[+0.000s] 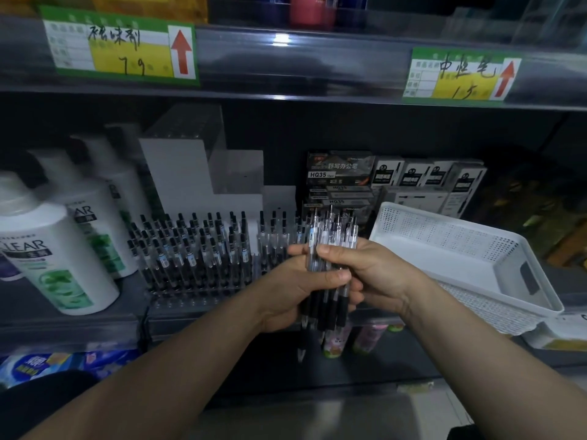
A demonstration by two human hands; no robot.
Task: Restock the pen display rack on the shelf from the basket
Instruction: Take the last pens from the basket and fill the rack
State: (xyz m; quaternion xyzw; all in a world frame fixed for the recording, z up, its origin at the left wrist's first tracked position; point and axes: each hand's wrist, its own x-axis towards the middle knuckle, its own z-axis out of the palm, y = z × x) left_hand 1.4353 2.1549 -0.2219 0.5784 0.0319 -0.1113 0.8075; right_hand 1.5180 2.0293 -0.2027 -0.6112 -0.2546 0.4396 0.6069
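A bundle of clear pens with black grips (330,246) stands upright between both hands, just right of the pen display rack. My left hand (295,293) grips the bundle around its lower part. My right hand (365,268) holds the same bundle from the right, fingers curled over the barrels. The clear pen display rack (197,290) stands on the shelf to the left, its front rows filled with several upright pens (190,246). The white perforated basket (476,262) sits tilted on the shelf at the right; its visible inside shows no pens.
White shampoo bottles (54,249) stand left of the rack. Boxes of pens (340,179) are stacked behind the bundle and basket. Price labels (460,74) hang on the shelf edge above. A lower shelf holds small packaged goods (336,341).
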